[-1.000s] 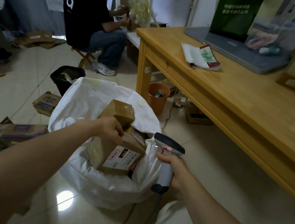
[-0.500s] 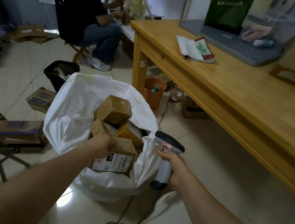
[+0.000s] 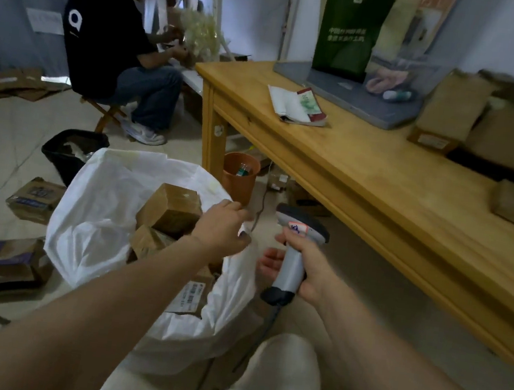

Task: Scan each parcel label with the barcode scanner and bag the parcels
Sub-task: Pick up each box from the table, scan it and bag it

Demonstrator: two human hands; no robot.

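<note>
A big white bag (image 3: pixel 100 209) stands open on the floor with several brown cardboard parcels inside; one cube-shaped parcel (image 3: pixel 170 209) sits on top, and a labelled parcel (image 3: pixel 191 296) lies low near the bag's front wall. My left hand (image 3: pixel 221 229) hovers above the bag's right rim with relaxed fingers and holds nothing. My right hand (image 3: pixel 308 265) grips the handle of a grey barcode scanner (image 3: pixel 294 250), head up, just right of the bag. Its cable drops to the floor.
A wooden table (image 3: pixel 363 175) runs along the right with a booklet (image 3: pixel 297 106) and cardboard parcels (image 3: pixel 451 111) on it. An orange bucket (image 3: pixel 239 180) and a black bin (image 3: pixel 71 151) stand behind the bag. Loose parcels (image 3: pixel 36 198) lie at left. A person (image 3: pixel 112 50) sits on a stool.
My left hand let go of the labelled parcel, which now lies in the bag, and rose to the bag's right rim. The scanner stayed in my right hand.
</note>
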